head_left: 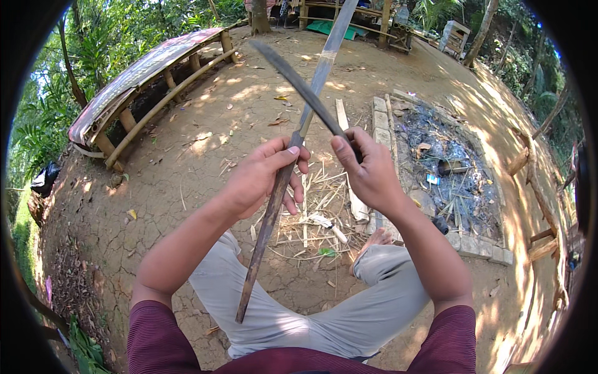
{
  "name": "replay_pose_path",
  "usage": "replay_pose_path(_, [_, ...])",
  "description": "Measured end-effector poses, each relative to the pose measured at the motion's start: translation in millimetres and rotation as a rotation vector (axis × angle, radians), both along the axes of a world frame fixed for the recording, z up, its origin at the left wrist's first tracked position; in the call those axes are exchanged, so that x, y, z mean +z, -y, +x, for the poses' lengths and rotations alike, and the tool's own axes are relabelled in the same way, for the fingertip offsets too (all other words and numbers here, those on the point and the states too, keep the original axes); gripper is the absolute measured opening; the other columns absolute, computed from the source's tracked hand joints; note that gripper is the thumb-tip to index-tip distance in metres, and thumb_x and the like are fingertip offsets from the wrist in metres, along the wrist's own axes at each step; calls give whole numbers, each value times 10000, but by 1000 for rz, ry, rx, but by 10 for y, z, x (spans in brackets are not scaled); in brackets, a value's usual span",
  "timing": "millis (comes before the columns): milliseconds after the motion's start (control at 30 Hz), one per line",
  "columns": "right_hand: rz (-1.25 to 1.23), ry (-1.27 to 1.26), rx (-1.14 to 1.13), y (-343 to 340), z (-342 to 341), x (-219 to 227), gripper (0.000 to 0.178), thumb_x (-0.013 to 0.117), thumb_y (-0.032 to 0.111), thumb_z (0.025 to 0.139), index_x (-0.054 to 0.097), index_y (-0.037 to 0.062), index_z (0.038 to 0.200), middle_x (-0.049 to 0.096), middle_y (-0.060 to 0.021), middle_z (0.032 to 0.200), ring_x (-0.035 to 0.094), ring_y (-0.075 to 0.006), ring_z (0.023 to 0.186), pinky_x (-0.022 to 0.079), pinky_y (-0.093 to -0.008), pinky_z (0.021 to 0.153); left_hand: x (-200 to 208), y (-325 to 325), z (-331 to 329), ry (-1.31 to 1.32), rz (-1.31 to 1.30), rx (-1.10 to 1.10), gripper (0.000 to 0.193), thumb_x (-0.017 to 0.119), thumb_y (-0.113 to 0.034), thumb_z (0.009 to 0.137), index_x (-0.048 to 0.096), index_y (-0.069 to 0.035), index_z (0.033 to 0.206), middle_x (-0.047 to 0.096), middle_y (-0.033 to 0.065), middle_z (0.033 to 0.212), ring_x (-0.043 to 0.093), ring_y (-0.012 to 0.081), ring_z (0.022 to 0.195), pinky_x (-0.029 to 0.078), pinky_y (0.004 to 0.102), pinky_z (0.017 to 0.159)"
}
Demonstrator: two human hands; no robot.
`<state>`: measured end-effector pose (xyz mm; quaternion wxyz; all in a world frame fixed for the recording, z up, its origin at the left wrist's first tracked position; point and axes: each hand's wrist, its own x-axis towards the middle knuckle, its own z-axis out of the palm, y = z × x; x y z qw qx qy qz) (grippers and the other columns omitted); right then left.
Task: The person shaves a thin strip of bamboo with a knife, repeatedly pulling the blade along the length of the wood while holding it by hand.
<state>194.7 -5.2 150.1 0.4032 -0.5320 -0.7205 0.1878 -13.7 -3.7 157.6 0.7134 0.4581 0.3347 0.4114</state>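
Note:
A long wooden stave (268, 230), dark brown at its near end and greyer toward the far end, slants across the middle from my lap up past the top edge. My left hand (252, 181) grips it near its middle, thumb on top and fingers loosely around it. In my right hand (374, 171) is a knife with a long, dark, slightly curved blade (293, 81); the fist hides its handle. The blade points to the far left and crosses the stave just beyond my left hand. Whether the two touch at the crossing, I cannot tell.
Pale shavings (311, 187) and a small light-handled tool (336, 232) lie between my feet. A board (350, 181) rests beside a block-edged fire pit (451, 171) with ash. A low mat-covered bench (146, 71) stands at far left, a log rail (539, 187) at right.

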Motion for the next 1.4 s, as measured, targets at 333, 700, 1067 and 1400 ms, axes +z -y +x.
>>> replay_pose_path(333, [230, 495, 188, -260, -46, -558, 517, 692, 547, 847, 569, 45, 869, 628, -147, 670, 638, -320, 561, 500, -399, 513, -691, 35, 16, -133, -61, 69, 262, 457, -247, 1033, 540, -32, 910, 512, 22, 663, 500, 109, 447, 382, 262, 376])
replay_pose_path(700, [45, 574, 491, -437, -153, -1305, 577, 645, 611, 844, 524, 48, 871, 582, -111, 645, 632, -299, 584, 501, -396, 514, -1621, 271, -53, -103, -366, 238, 109, 509, -90, 989, 588, -16, 977, 526, -11, 757, 490, 58, 624, 386, 255, 532])
replay_pose_path(1067, [-12, 731, 345, -439, -167, -1589, 625, 627, 691, 806, 525, 74, 808, 557, -77, 543, 596, -269, 452, 466, -389, 415, -1951, 214, 72, -72, -307, 256, 219, 473, -231, 1058, 568, -44, 996, 440, -58, 711, 345, -1, 526, 241, 195, 432])
replay_pose_path(1400, [-243, 748, -36, -836, 219, -1599, 554, 525, 592, 945, 551, 53, 819, 557, -114, 519, 593, -310, 457, 482, -440, 472, -1967, 323, 81, -69, -312, 189, 247, 460, -288, 1064, 533, -59, 1005, 427, -59, 711, 298, -9, 514, 225, 183, 428])
